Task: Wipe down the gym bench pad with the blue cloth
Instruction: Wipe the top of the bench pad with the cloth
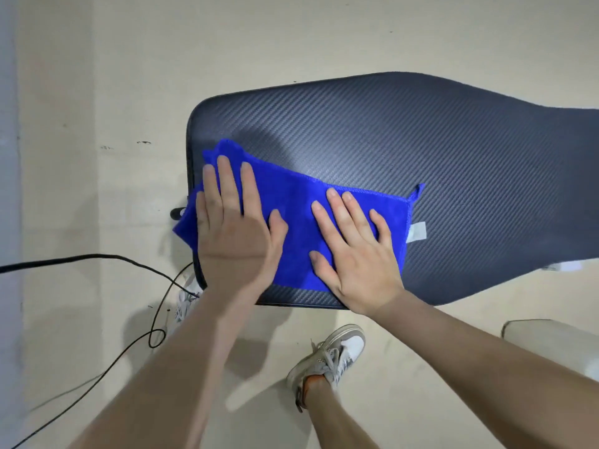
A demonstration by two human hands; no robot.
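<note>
The gym bench pad (405, 140) is dark with a woven carbon pattern and runs from the centre to the right edge of the head view. The blue cloth (298, 209) lies spread on the pad's near left end, and its left corner hangs over the pad's edge. My left hand (233, 228) presses flat on the cloth's left part with its fingers apart. On the cloth's right part, my right hand (353, 251) lies flat as well, fingers spread. A white label (416, 232) shows at the cloth's right edge.
Black cables (107, 259) trail across the pale floor at the left, looping near my left shoe (184, 303). My right shoe (327, 358) stands below the pad. A pale box-like object (551, 341) sits at the lower right.
</note>
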